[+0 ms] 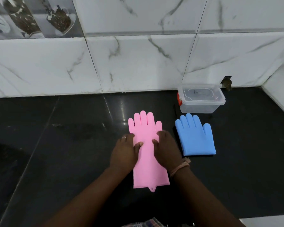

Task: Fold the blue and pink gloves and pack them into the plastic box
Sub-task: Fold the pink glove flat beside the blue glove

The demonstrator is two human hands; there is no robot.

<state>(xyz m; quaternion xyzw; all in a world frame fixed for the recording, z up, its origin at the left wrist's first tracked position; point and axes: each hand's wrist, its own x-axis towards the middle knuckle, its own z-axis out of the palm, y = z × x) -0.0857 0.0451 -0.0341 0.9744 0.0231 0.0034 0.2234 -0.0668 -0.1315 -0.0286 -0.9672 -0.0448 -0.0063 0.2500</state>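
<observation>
On the black counter, we found the pink glove lying flat at full length, fingers toward the tiled wall. Our left hand and right hand rested palm-down on its 2 long edges, fingers spread and closed on nothing. The blue glove lay just to the right, apart from the pink one, appearing folded short. The plastic box, lid on, with a red clasp, stood just beyond it against the wall.

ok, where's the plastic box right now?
The plastic box sits on the black counter, back right against the marble wall, just behind the blue glove.
</observation>
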